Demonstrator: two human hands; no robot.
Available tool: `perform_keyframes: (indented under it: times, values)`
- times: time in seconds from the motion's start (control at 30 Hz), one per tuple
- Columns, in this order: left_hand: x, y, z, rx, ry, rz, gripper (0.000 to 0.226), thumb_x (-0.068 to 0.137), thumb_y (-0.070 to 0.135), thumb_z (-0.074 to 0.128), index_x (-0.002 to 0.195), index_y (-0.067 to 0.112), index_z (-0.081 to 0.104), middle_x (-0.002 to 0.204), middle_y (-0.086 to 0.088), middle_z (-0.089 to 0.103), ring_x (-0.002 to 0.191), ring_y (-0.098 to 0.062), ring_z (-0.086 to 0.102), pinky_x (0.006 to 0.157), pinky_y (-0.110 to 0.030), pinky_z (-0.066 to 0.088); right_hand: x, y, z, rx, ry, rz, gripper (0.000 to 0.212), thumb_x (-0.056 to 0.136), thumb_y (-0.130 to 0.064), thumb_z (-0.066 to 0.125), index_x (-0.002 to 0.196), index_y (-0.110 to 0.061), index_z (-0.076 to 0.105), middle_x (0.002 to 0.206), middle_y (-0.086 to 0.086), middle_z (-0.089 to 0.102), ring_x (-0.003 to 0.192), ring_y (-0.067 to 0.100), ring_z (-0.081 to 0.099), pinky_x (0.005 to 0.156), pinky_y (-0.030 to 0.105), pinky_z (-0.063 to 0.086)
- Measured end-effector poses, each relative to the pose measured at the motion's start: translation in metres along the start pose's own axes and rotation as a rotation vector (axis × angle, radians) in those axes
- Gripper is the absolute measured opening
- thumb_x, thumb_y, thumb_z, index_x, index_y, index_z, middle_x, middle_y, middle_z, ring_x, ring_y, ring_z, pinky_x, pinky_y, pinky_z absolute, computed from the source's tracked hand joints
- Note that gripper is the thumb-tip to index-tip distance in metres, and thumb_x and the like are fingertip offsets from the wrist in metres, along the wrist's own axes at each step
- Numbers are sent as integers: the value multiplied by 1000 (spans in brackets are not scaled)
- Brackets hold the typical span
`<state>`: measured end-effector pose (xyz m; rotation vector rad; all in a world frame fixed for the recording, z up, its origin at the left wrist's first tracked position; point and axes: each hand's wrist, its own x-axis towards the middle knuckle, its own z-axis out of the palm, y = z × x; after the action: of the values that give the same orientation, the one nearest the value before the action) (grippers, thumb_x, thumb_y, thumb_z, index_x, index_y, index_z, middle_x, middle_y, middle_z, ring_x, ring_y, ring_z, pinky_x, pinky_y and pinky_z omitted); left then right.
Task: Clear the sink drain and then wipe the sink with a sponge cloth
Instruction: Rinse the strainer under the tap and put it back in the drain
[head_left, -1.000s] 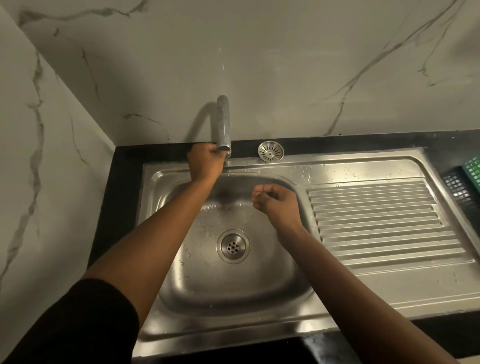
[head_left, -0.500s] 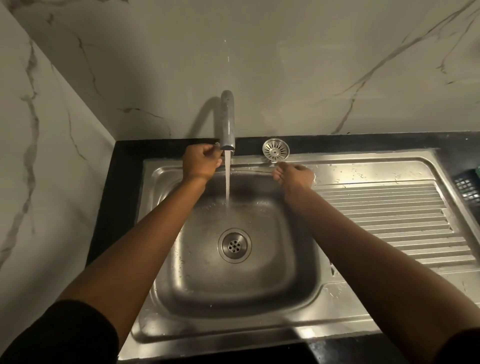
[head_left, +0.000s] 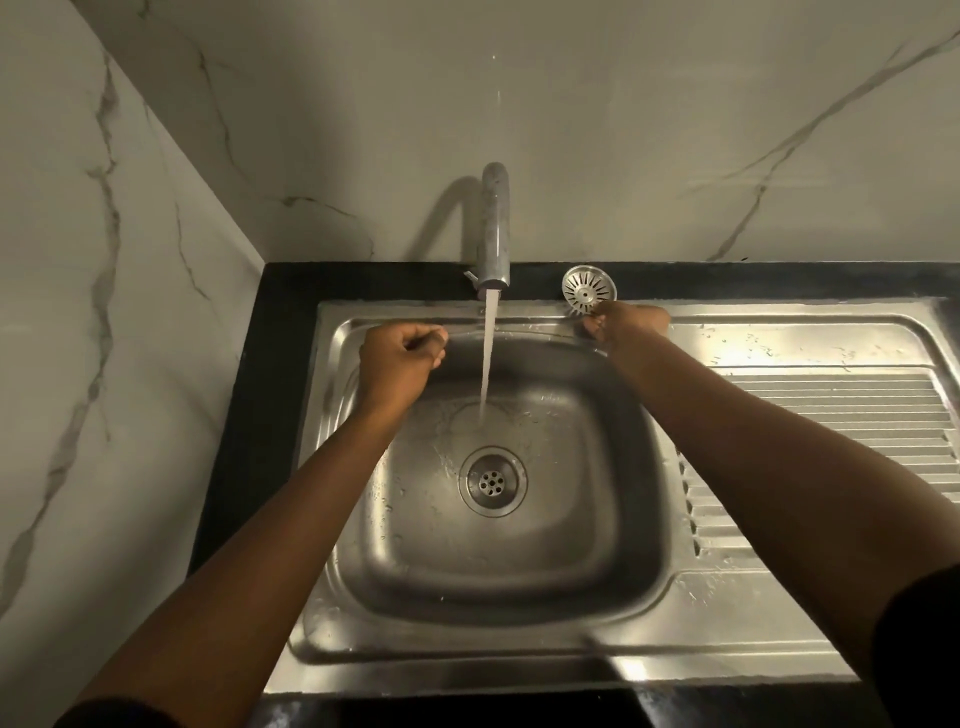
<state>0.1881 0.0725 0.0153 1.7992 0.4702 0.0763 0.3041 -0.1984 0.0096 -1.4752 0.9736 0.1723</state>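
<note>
Two hands over the sink. Your left hand, at 11 o'clock from the drain, is clenched and empty, just beside the water stream from the tap. Your right hand, at 1 o'clock, is on the back rim, fingers curled at the strainer; can't tell if they pinch it. Strainer sits at rim and black surface. Drainboard at 3 o'clock.

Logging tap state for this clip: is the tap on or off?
On. Water streams from the tap spout into the sink basin, landing just behind the drain.
</note>
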Motion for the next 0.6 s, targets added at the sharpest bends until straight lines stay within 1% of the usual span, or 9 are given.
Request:
perform_keyframes:
  times: [0.03,0.07,0.17,0.23,0.33,0.4,0.5,0.53,0.6]
  values:
    - [-1,0,0,-4,-1,-1,27,92,29,78,74,49,80,80,4,82,83,-22,81,92,-53,64,-1,0,0,-17,-5,-15,25,76,-9,91,86,-5,68,69,11,77,59,23,78,64,36,67]
    - [-1,-1,0,-12,-3,-3,24,93,29,77,76,46,80,81,4,82,83,-22,81,92,-52,64,-3,1,-1,-32,-10,-39,23,77,-9,90,85,-6,69,70,11,77,59,22,78,64,35,66]
    - [-2,1,4,-41,-20,-28,16,94,27,77,82,35,80,84,-1,83,85,-24,81,92,-51,64,-15,8,0,-3,-57,-114,15,80,0,84,89,0,72,78,15,78,62,22,78,60,29,64]
    - [-3,3,8,-55,-32,-43,16,95,24,76,83,34,80,83,0,83,85,-23,82,91,-48,65,-28,17,1,16,-104,-148,12,81,3,82,88,2,73,76,15,78,65,24,79,63,32,65]
    - [-6,3,13,-80,-54,-69,20,97,18,74,86,33,79,82,6,83,87,-23,82,88,-40,66,-50,33,-1,17,-164,-191,10,84,3,80,85,-2,72,75,15,78,68,23,79,62,29,63]
    - [-8,3,16,-64,-76,-88,17,98,18,73,90,31,79,85,2,83,89,-27,82,88,-41,66,-64,45,-4,-26,-191,-219,9,86,0,79,89,-4,72,76,12,79,69,22,79,63,29,64]
    - [-13,4,19,-31,-150,-131,10,101,18,69,100,22,78,97,-8,82,94,-31,81,90,-47,65,-83,63,-7,-80,-214,-246,9,87,-2,79,91,-6,71,81,10,79,70,20,79,66,32,65]
    - [-15,4,20,-26,-182,-140,10,102,18,68,103,20,77,98,-10,82,94,-32,81,89,-46,66,-89,68,-8,-107,-209,-264,9,87,-3,79,91,-8,72,80,9,79,68,19,79,66,32,65]
    - [-20,7,22,-37,-232,-160,11,104,20,66,102,18,77,93,-8,82,91,-31,81,83,-41,67,-98,77,-8,-171,-211,-308,8,86,-5,81,89,-9,74,77,7,78,64,16,78,63,31,65]
